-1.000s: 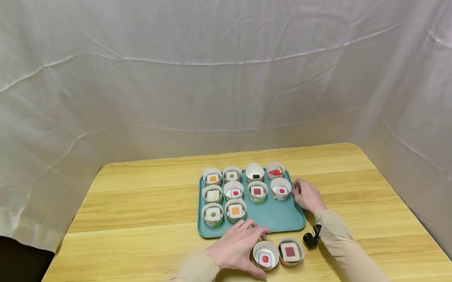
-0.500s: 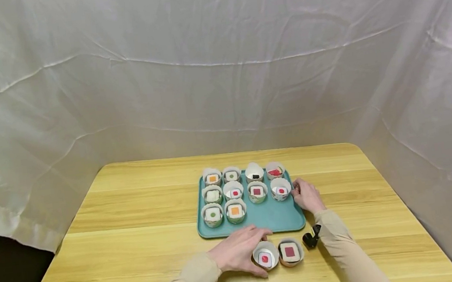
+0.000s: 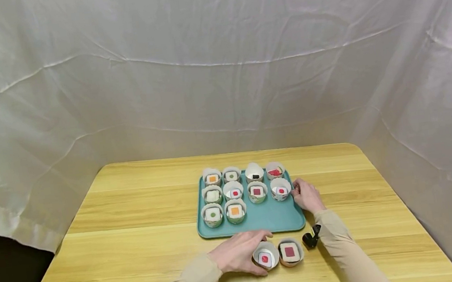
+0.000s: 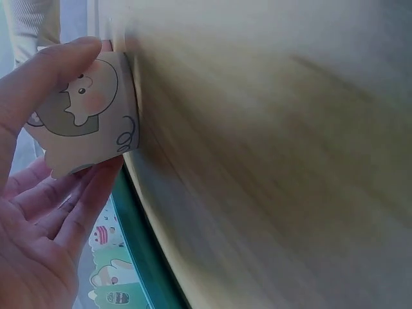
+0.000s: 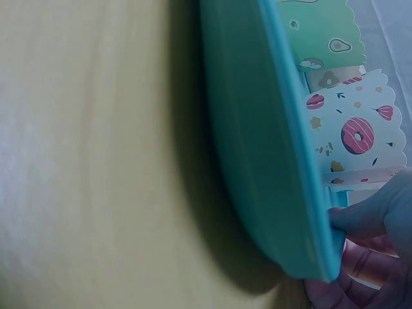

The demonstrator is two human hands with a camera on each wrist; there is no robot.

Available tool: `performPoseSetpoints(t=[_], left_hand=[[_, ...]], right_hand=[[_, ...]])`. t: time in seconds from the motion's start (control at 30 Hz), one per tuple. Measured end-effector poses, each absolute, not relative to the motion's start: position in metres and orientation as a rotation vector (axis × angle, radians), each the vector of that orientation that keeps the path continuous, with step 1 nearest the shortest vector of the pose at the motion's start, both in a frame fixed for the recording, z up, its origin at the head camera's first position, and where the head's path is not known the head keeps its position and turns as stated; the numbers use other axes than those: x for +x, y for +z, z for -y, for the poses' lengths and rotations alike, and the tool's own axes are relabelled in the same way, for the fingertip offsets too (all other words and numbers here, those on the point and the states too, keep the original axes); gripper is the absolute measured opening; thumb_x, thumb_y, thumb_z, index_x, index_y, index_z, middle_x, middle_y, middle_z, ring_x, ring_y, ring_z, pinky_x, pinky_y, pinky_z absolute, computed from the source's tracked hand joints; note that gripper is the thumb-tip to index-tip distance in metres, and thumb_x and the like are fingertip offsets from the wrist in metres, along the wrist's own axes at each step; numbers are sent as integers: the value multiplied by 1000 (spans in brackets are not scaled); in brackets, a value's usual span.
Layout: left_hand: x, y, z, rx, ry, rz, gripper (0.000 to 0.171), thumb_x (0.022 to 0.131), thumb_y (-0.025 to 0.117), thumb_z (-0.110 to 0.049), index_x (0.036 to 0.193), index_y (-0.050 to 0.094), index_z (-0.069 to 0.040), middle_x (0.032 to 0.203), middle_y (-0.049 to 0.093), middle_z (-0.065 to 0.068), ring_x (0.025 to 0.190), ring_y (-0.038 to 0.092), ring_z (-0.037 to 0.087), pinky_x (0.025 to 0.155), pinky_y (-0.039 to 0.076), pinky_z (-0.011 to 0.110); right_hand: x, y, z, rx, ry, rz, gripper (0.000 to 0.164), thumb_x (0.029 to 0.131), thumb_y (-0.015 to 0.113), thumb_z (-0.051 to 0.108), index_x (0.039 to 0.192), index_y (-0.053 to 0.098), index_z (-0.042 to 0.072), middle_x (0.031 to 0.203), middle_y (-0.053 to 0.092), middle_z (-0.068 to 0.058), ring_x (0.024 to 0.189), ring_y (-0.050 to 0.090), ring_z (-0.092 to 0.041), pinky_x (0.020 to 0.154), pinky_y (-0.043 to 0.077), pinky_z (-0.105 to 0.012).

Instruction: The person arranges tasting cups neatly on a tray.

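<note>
My left hand (image 3: 235,253) grips a paper baking cup (image 4: 96,132), with the thumb on one side and the fingers on the other. Inside that cup lies a white square piece with a red centre (image 3: 265,259). Just right of it stands a second paper cup, holding a white square piece with a dark red centre (image 3: 290,251). My right hand (image 3: 308,195) holds the right rim of a teal tray (image 3: 274,217). In the right wrist view the thumb (image 5: 360,219) lies over the rim and the fingers reach under it.
Several filled paper cups stand in rows on the tray, among them an orange-centred one (image 3: 235,211) and one with red pieces (image 3: 275,172). Bare tray surface shows at the front right. The wooden table (image 3: 137,244) is enclosed by pale curtains (image 3: 220,90).
The fingers of my left hand have come down and closed in around the paper cup. My right hand and the tray have stayed nearly still.
</note>
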State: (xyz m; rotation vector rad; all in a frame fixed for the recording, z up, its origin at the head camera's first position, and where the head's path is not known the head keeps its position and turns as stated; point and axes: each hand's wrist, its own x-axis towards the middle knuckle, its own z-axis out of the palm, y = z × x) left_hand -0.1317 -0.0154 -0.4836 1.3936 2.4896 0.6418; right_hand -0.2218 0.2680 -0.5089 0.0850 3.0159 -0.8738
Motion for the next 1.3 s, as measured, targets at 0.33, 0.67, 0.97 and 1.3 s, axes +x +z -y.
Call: performPoseSetpoints(t=[0.33, 0.67, 0.97, 1.3], left_hand=[[-132, -484, 15, 1427, 675, -2468, 72, 77, 86, -33, 136, 48, -15, 126, 69, 2, 108, 67, 5, 92, 51, 10], [-131, -484, 15, 1400, 678, -2474, 71, 77, 84, -34, 137, 49, -16, 128, 68, 2, 111, 66, 8, 95, 52, 13], [-132, -479, 16, 1393, 678, -2485, 73, 77, 84, -33, 138, 49, -14, 125, 69, 1, 109, 66, 7, 94, 51, 13], [-135, -474, 18, 1396, 697, -2519, 72, 76, 85, -32, 136, 51, -11, 125, 69, 1, 104, 66, 4, 92, 51, 10]], right_hand=[[-221, -509, -268, 79, -872, -3023, 20, 95, 58, 9, 109, 61, -5, 86, 61, -13, 80, 58, -28, 73, 46, -42], [-221, -509, -268, 77, -880, -3022, 21, 95, 58, 8, 110, 61, -6, 86, 62, -14, 80, 59, -29, 73, 47, -43], [-222, -508, -268, 80, -876, -3021, 20, 95, 58, 8, 109, 61, -5, 85, 61, -13, 78, 58, -28, 72, 45, -41], [-222, -508, -268, 84, -872, -3026, 19, 95, 58, 9, 108, 61, -5, 84, 61, -12, 78, 58, -27, 70, 45, -39]])
